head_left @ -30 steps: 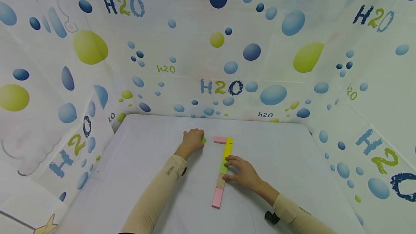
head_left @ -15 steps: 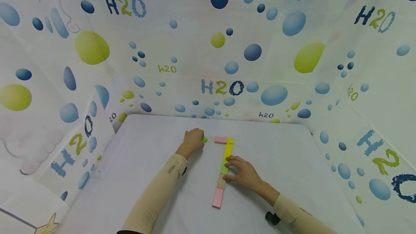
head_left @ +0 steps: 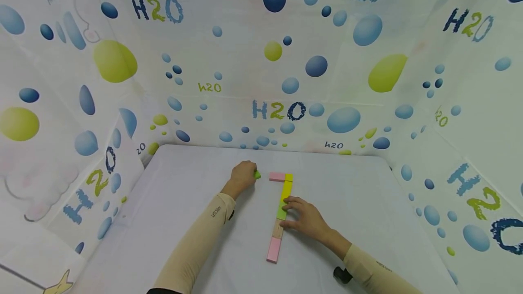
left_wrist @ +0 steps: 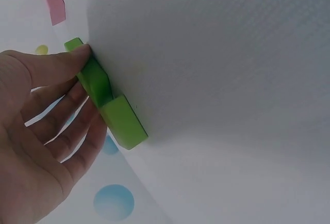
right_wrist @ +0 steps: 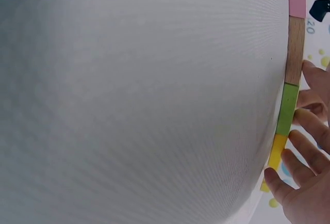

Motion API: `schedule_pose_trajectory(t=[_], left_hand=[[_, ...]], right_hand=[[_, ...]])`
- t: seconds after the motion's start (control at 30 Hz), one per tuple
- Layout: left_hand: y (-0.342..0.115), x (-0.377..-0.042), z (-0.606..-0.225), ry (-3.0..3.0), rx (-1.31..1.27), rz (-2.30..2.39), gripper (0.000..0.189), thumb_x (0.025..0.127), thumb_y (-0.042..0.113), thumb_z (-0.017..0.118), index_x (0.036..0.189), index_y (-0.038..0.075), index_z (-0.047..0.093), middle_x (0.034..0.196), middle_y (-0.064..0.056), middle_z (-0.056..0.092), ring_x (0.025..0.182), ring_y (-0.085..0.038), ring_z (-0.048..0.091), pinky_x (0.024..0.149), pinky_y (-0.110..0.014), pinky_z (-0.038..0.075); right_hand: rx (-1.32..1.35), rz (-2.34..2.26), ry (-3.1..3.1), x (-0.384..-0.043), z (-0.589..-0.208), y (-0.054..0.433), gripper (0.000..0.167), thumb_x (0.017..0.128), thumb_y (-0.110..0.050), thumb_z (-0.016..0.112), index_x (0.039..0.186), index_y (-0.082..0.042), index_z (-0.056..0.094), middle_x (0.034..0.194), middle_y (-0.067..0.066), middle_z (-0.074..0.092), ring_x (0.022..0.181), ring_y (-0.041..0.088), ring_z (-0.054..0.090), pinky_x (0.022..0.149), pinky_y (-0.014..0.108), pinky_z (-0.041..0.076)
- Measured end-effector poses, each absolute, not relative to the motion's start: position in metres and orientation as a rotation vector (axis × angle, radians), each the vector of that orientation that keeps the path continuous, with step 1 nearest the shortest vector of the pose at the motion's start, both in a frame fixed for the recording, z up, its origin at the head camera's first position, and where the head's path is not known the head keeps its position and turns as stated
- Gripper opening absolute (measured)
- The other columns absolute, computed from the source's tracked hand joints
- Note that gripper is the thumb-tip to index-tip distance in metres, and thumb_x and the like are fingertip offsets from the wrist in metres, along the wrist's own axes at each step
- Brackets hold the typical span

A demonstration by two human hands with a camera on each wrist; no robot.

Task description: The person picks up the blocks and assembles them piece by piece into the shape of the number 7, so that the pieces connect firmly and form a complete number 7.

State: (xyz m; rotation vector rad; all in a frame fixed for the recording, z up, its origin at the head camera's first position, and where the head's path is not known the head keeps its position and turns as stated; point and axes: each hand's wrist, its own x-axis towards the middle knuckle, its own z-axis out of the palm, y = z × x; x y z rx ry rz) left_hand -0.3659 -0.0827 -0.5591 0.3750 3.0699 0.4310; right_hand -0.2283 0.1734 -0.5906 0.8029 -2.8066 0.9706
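My left hand point(head_left: 244, 175) is at the far middle of the white table, pinching a green block point(left_wrist: 96, 82) between thumb and fingers. A second green block point(left_wrist: 125, 123) lies end to end against it in the left wrist view. My right hand point(head_left: 308, 219) rests along the right side of a line of blocks, its fingers spread and lightly bent. From near to far, that line has a pink block point(head_left: 273, 249), a plain wooden block point(head_left: 277, 229), a green block point(right_wrist: 287, 109) and yellow blocks point(head_left: 287, 188). Fingertips touch its edge.
Another pink block point(head_left: 277, 176) juts left from the far end of the line, between it and my left hand. White table surface point(head_left: 184, 185) lies on both sides. Behind stands a white curtain point(head_left: 229, 58) printed with blue and green bubbles.
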Motion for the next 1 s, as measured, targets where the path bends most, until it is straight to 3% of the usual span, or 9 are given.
schedule_pose_trajectory(t=[0.23, 0.77, 1.0], left_hand=[[-0.0817, -0.3673, -0.5594, 3.045, 0.382, 0.455, 0.028, 0.088, 0.003, 0.077, 0.115, 0.009, 0.078, 0.105, -0.005, 0.070, 0.092, -0.019, 0.062, 0.082, -0.037, 0.056], [-0.0814, -0.3662, -0.5572, 3.025, 0.430, 0.518, 0.028, 0.089, -0.002, 0.072, 0.115, 0.007, 0.078, 0.109, -0.007, 0.072, 0.097, -0.021, 0.063, 0.087, -0.039, 0.057], [-0.0807, -0.3656, -0.5565, 3.017, 0.432, 0.523, 0.032, 0.089, -0.004, 0.070, 0.117, 0.008, 0.078, 0.113, -0.008, 0.072, 0.107, -0.024, 0.064, 0.093, -0.041, 0.056]], right_hand=[[0.804, 0.970, -2.808, -0.2287, -0.5909, 0.1735, 0.048, 0.080, -0.042, 0.091, 0.116, -0.014, 0.076, 0.139, 0.003, 0.065, 0.132, 0.025, 0.061, 0.109, 0.044, 0.050], [0.805, 0.975, -2.807, -0.2286, -0.5921, 0.1734, 0.049, 0.080, -0.044, 0.090, 0.117, -0.014, 0.076, 0.139, 0.002, 0.064, 0.132, 0.024, 0.060, 0.109, 0.045, 0.050], [0.811, 0.969, -2.801, -0.2294, -0.5947, 0.1737, 0.048, 0.080, -0.043, 0.090, 0.117, -0.015, 0.076, 0.140, 0.001, 0.064, 0.133, 0.023, 0.059, 0.110, 0.044, 0.049]])
